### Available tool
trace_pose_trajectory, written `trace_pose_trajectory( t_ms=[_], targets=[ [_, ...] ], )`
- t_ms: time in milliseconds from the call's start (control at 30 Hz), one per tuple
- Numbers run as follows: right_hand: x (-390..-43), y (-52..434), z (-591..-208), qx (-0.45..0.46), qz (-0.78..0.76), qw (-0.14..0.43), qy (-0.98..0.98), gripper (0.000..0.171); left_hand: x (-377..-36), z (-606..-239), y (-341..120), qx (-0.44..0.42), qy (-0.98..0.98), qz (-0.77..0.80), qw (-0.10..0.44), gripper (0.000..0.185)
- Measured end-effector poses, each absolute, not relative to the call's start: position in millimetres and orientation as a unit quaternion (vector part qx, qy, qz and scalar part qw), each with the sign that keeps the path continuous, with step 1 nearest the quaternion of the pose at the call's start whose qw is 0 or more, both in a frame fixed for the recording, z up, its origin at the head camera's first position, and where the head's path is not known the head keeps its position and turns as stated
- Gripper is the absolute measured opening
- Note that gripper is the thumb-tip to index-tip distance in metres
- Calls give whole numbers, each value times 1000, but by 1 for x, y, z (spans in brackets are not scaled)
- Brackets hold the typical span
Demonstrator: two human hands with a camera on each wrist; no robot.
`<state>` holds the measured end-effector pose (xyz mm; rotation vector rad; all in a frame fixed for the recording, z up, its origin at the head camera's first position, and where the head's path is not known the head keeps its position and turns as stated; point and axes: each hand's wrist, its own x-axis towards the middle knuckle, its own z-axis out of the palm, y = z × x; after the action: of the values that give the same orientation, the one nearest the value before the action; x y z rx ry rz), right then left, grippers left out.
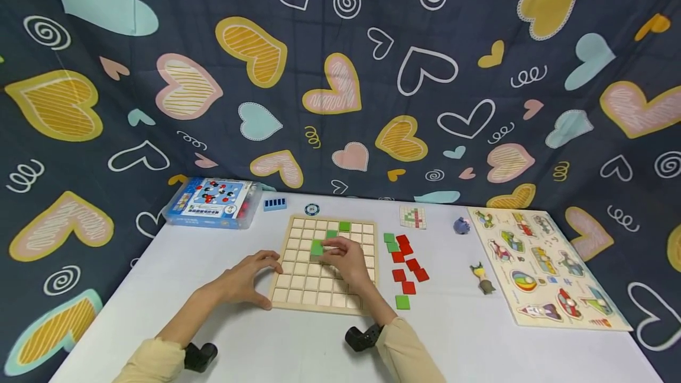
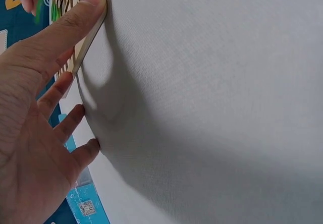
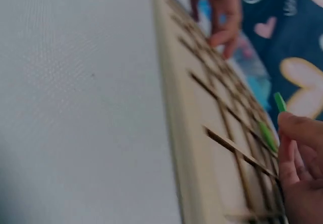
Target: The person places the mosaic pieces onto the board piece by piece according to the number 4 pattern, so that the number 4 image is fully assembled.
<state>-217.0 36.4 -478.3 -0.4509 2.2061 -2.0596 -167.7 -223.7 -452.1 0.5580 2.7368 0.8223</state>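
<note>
The right hand (image 1: 346,257) pinches a green tile (image 1: 317,246) (left hand (image 1: 246,277) spread against the board (image 1: 295,297)), two greens (image 1: 344,226) laid, loose tiles (image 1: 408,288) remaining at right.

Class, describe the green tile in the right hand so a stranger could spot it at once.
On the white table lies a wooden grid board. Over it, the right hand pinches one green tile. Its neighbours, two other green tiles, lie on the board farther back; only this one is held.

Head view's bright and pretty sharp
soft shadow across the tabletop (image 2: 217,77) in left wrist; right wrist's dim, board (image 3: 181,118) kinda smeary
</note>
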Motion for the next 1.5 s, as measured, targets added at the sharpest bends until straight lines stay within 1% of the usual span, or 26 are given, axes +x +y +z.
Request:
trace_pose_trajectory(
  t_ms=[200, 400, 533, 700, 900, 1100, 1300, 1400, 1500],
  targets=[
    [-210, 18, -467, -179, -636, 23, 750, 24, -167, -452, -222, 195, 931, 285, 113, 59],
    [-223, 10, -488, -188, -588, -2, 787, 22, -167, -447, -221, 198, 934, 278, 108, 59],
    [-223, 9, -493, -192, -606, 26, 771, 26, -164, -449, -223, 200, 931, 284, 112, 59],
    [-219, 12, -490, -202, -638, 54, 741, 30, -164, -450, -223, 194, 932, 283, 119, 59],
    [-210, 14, -467, -213, -650, 70, 727, 28, -167, -450, -224, 195, 932, 282, 113, 58],
    [-202, 16, -461, -222, -640, 58, 734, 24, -163, -453, -223, 220, 923, 299, 99, 59],
    [-212, 18, -477, -214, -642, 65, 733, 24, -164, -453, -219, 204, 928, 292, 113, 59],
    [-221, 22, -484, -215, -655, 85, 719, 26, -166, -452, -220, 194, 933, 281, 113, 59],
    [-226, 34, -481, -214, -662, 115, 709, 30, -167, -449, -221, 191, 935, 275, 116, 59]
  ],
)
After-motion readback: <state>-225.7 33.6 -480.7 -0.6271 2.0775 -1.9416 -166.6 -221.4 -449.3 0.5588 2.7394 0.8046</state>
